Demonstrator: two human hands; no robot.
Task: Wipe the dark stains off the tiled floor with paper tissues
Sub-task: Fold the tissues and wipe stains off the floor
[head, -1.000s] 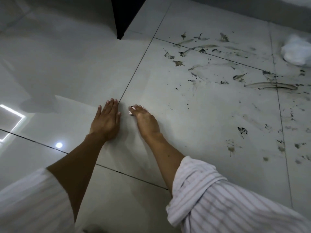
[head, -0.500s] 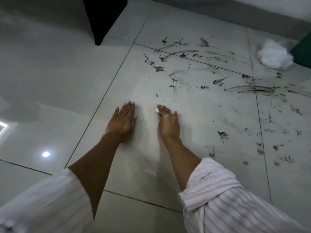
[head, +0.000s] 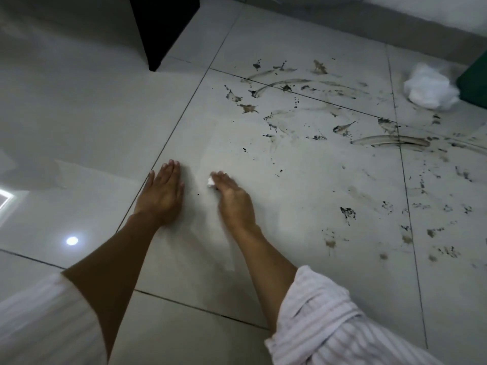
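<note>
Head view looks down at a pale tiled floor. Nearest to us are two striped sleeves, the left sleeve at the near left corner and the right sleeve near the bottom edge on the right. Bare arms reach out from them across the tiles.

The left hand lies flat on the floor, palm down, with its fingers straight and close together. It rests right beside a dark grout line that runs away from us.

The right hand is just beside it, to the right. It presses a small white paper tissue onto the floor. Only a little bit of the tissue peeks out near the fingertips. The fingers look mostly straight, but the hand is blurry, so I cannot tell if they curl round the tissue.

Farther out, to the right, the floor is dirty. Dark stains dot the tiles as small splats, and long brown smears cross the tiles farther back.

Near the far right edge sits a bigger crumpled white tissue wad, touching a green thing. At the far edge, toward the left, stands a black block. A round light spot shines on the floor at the left.
</note>
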